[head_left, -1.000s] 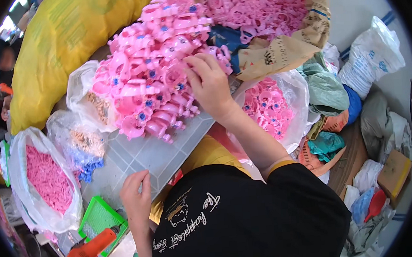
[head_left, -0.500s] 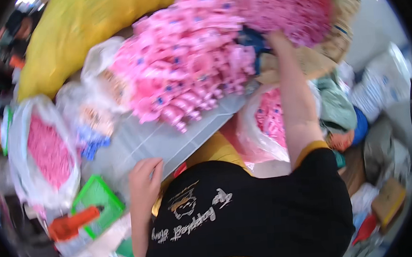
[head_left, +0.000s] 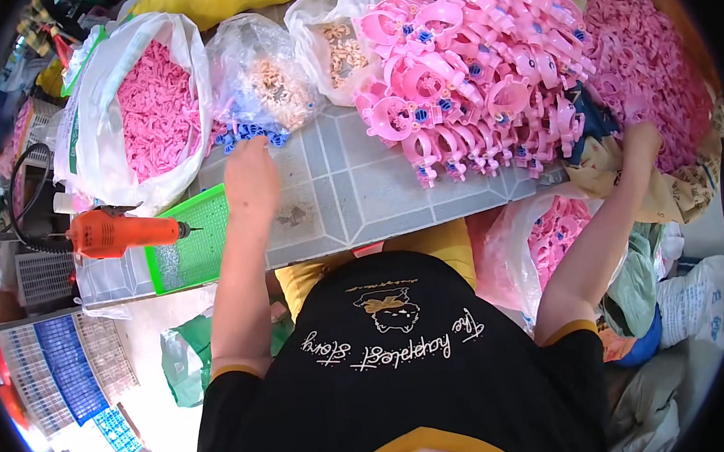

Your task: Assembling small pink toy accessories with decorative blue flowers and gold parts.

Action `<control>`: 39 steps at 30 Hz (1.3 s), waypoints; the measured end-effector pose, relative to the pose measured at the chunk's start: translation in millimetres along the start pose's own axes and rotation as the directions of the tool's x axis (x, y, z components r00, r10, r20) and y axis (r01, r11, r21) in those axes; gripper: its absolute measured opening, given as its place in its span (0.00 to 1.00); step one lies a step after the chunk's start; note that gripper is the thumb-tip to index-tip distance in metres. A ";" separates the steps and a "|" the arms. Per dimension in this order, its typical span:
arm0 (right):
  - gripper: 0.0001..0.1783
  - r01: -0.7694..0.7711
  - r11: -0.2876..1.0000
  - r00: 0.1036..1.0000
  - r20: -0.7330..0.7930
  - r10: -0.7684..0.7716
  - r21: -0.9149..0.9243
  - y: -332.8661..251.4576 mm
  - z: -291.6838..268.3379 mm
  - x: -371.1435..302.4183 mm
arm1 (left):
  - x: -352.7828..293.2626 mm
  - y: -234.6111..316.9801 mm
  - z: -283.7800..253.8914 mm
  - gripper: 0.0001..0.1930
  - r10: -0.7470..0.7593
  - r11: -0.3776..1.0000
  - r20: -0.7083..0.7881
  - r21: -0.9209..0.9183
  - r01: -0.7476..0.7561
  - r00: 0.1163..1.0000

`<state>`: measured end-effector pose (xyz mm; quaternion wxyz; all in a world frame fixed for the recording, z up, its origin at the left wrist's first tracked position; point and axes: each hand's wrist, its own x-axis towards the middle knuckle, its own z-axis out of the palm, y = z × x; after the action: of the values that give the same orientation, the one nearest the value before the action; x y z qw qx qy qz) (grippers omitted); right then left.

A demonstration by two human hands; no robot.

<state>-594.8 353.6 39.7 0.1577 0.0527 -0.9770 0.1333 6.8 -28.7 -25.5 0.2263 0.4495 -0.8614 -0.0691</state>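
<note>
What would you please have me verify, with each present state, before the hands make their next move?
1. Left hand at the blue pieces: ok, its fingers are at their near edge.
2. Left hand's grip on a piece: cannot tell, the fingertips are hidden.
3. Right hand at the loose pink parts in the brown sack: ok; whether it grips one, cannot tell.
4. Orange power tool apart from the left forearm: ok, though its bit points that way.
5. Pile of pink assemblies on the gray table: ok.
</note>
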 end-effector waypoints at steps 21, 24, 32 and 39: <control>0.27 -0.959 0.275 -0.223 0.404 -0.887 0.074 -278.7 10.0 -412.6 | -24.4 30.5 -45.0 0.14 0.127 0.879 -0.049 -0.457 -0.135 0.991; 0.25 -0.953 0.291 -0.243 0.355 -0.903 0.089 -293.3 24.2 -416.6 | -38.5 33.4 -39.6 0.13 0.237 0.875 -0.027 -0.429 -0.226 0.971; 0.25 -0.959 0.253 -0.214 0.259 -0.942 0.126 -294.0 41.3 -427.7 | -43.1 32.5 -20.2 0.16 0.367 0.910 -0.093 -0.171 -0.378 0.926; 0.24 -0.983 0.164 -0.136 0.281 -0.950 0.079 -293.8 51.6 -423.8 | -46.9 35.7 -10.5 0.21 0.363 0.920 -0.096 -0.117 -0.373 0.927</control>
<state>-167.0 83.4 -72.4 -0.7550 0.1480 -0.1666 0.6167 8.1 30.9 -20.1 0.2959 0.2656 -0.9151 -0.0663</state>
